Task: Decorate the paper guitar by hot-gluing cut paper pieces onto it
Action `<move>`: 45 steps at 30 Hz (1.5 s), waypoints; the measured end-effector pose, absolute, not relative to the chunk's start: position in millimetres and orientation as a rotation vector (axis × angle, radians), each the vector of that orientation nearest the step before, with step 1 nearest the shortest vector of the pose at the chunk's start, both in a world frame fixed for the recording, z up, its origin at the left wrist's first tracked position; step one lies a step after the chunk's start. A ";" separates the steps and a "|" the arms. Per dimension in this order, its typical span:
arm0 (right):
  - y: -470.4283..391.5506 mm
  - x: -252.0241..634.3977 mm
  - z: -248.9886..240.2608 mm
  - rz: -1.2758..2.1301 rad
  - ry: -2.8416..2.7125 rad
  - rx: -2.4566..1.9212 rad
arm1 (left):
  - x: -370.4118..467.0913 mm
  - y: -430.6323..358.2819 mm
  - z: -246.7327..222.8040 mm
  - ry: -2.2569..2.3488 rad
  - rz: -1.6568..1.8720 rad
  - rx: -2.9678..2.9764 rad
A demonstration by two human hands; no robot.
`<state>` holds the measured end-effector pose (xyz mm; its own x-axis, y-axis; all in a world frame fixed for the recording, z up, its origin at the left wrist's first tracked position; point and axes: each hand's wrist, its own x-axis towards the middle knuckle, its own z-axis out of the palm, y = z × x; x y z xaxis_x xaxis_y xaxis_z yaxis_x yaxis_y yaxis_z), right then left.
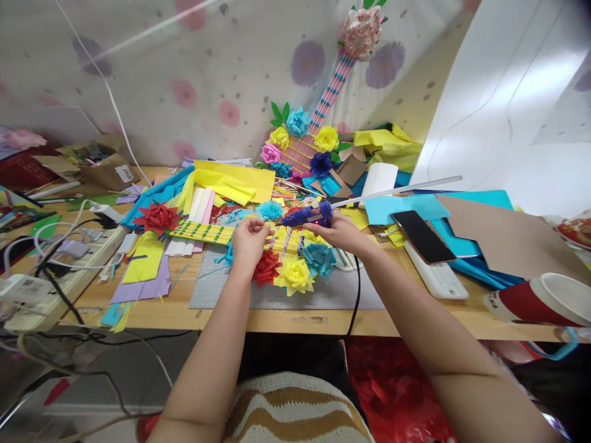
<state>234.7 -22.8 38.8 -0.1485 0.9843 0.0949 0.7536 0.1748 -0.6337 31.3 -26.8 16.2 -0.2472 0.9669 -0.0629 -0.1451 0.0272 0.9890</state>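
Observation:
My right hand (339,232) is wrapped round a blue glue gun (307,215), its nozzle pointing left and a long glue stick rising from its back. My left hand (250,240) is close to the nozzle, fingers pinched together; what they hold, if anything, is too small to tell. Beneath both hands lies a yellow paper guitar (207,234) with green-marked strings on its neck. Around its body are a red flower (266,267), a yellow flower (294,274) and blue flowers (318,259). Another red flower (159,218) sits at the neck's left end.
A pink paper guitar (330,92) leans on the wall behind. To the right lie a black phone (423,237), a white device (435,271) and a cup (545,299). A power strip (69,277) with cables is on the left. The glue gun's black cord (359,295) hangs over the table edge.

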 end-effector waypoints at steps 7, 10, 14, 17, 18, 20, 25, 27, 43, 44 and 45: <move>-21.8 233.9 38.8 0.619 -1.960 -1.614 | 29.9 -26.7 15.2 1.300 1.414 0.924; -21.0 233.6 39.5 0.642 -1.950 -1.604 | 29.6 -26.6 15.4 1.307 1.412 0.924; -18.8 233.5 37.8 0.662 -1.937 -1.598 | 29.5 -26.6 16.1 1.308 1.411 0.919; -17.3 233.9 36.1 0.669 -1.940 -1.586 | 29.7 -26.7 16.1 1.308 1.407 0.921; -17.0 234.1 35.9 0.670 -1.938 -1.589 | 29.9 -26.7 15.9 1.308 1.405 0.923; -16.7 234.8 36.0 0.676 -1.923 -1.602 | 30.1 -26.7 15.4 1.307 1.403 0.925; -19.0 237.8 35.6 0.832 -1.786 -1.585 | 26.8 -28.3 20.5 1.302 1.438 0.895; -20.8 239.6 33.8 0.995 -1.698 -1.519 | 21.1 -28.6 26.4 1.298 1.421 0.876; -14.0 256.4 18.6 1.255 -1.383 -1.167 | -47.5 -1.3 50.5 1.444 1.099 1.259; -13.7 257.4 17.9 1.251 -1.385 -1.166 | -47.4 0.4 49.7 1.453 1.084 1.292; -13.3 258.5 17.0 1.244 -1.390 -1.168 | -47.1 2.0 48.5 1.455 1.071 1.320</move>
